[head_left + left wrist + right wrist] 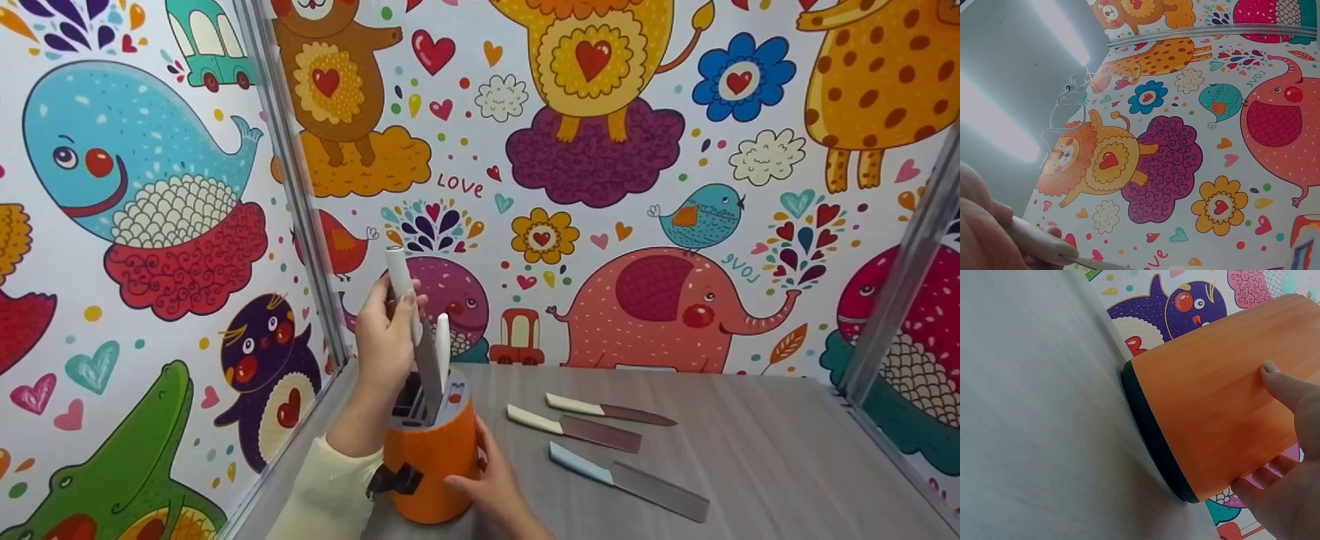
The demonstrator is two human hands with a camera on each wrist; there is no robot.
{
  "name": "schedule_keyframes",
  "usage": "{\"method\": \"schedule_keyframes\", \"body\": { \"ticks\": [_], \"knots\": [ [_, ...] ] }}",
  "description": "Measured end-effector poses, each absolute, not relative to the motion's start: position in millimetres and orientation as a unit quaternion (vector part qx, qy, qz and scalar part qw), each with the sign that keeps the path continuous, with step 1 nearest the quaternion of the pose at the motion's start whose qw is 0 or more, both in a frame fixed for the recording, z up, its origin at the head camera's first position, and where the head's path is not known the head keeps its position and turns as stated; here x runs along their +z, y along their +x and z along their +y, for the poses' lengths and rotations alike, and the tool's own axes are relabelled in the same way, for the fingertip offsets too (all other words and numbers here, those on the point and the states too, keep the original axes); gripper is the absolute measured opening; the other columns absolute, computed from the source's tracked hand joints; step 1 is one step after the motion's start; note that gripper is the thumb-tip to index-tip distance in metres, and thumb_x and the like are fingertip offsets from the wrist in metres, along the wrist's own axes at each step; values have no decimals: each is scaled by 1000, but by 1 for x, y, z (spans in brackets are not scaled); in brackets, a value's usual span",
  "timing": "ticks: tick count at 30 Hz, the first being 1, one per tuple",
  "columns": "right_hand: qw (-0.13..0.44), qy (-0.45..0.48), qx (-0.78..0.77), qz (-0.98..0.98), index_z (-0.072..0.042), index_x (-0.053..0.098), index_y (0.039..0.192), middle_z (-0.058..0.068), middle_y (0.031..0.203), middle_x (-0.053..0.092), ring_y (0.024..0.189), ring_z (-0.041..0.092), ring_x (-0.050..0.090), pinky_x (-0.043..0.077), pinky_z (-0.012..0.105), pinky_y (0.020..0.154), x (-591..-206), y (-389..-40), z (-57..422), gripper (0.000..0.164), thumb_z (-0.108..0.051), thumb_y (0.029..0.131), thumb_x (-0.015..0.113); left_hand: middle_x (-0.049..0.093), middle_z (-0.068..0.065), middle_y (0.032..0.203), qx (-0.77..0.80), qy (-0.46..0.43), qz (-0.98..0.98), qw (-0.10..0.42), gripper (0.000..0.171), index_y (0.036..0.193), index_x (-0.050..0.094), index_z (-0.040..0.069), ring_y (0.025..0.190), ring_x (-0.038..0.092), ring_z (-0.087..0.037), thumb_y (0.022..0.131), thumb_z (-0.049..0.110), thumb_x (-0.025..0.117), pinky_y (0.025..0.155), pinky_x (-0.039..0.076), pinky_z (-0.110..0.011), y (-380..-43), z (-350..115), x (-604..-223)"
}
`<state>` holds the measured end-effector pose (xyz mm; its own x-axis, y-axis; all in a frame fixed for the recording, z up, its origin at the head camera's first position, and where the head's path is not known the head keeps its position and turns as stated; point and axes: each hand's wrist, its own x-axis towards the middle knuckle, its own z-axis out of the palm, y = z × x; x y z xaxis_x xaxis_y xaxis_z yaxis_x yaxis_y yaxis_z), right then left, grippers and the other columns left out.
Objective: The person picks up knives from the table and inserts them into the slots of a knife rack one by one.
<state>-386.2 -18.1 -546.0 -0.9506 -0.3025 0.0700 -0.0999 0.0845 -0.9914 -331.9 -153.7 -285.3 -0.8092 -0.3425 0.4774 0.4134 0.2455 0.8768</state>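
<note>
My left hand grips the white handle of a knife above an orange knife block. The knife's blade points down and reaches the slotted top of the block. A second white handle stands up from the block, beside that blade. In the left wrist view, the fingers wrap the knife's handle, and part of the blade shows. My right hand holds the block's side low down, thumb in front. The right wrist view shows the block's dark base on the table.
To the right on the grey wood-grain table lie a pointed knife and a broad-bladed knife, both with cream handles. Nearer lies a light-blue-handled cleaver. Cartoon-printed walls enclose the table at the back and sides.
</note>
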Motion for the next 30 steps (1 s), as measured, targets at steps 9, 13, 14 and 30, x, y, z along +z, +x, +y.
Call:
{"method": "schedule_keyframes", "body": {
  "ticks": [9,13,14,30],
  "knots": [
    [75,-138,-662,733,-26,25,157,6,159,36,146,32,33,27,60,117,-546,-384,-19,110,-50,68,86,64,-2,132,-601,-16,-738,305,43,144,46,18,115,67,-20,102,26,54,111,43,-48,-340,-152,-303],
    [68,-142,-656,738,-25,25,157,6,159,36,146,32,34,29,60,116,-546,-384,-18,109,-50,69,85,65,-4,132,-599,-23,-743,298,42,143,47,15,115,67,-23,102,22,54,110,44,-48,-342,-151,-309],
    [66,-144,-655,739,-24,25,157,6,159,36,146,32,34,29,61,116,-545,-384,-18,109,-49,69,85,65,-5,131,-596,-24,-745,299,42,143,47,15,114,68,-23,102,22,54,109,45,-49,-342,-151,-310],
    [60,-147,-653,741,-24,27,156,6,158,38,143,32,38,32,60,114,-544,-384,-18,107,-45,70,86,63,-13,131,-564,-11,-781,267,42,143,49,11,114,63,-30,102,18,54,104,48,-53,-346,-147,-351]
  ]
}}
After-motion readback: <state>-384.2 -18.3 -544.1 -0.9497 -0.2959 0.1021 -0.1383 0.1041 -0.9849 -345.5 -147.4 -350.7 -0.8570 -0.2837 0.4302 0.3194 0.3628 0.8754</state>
